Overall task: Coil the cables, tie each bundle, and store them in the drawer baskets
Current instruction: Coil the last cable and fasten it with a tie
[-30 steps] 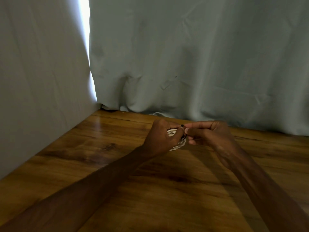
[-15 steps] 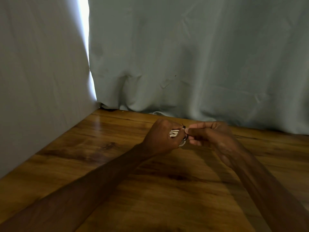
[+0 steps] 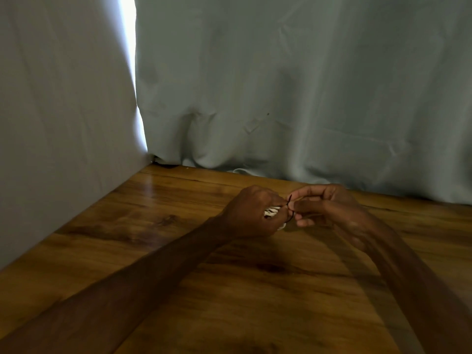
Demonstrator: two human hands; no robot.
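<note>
wooden table (image 3: 229, 302) under both forearms | left hand (image 3: 251, 213) curled round coiled white cable (image 3: 271, 212) over the table's far middle | right hand (image 3: 329, 208) pinches black tie (image 3: 290, 203) at the coil's right edge, fingertips meeting the left hand | grey curtain (image 3: 306, 85) behind

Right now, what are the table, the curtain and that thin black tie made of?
Table: wood or wood-look laminate, glossy; grain, knots and glare show. Curtain: pale woven cloth, matte; it folds and creases. Black tie: thin and bendy, maybe thread or coated wire; too small to tell.
</note>
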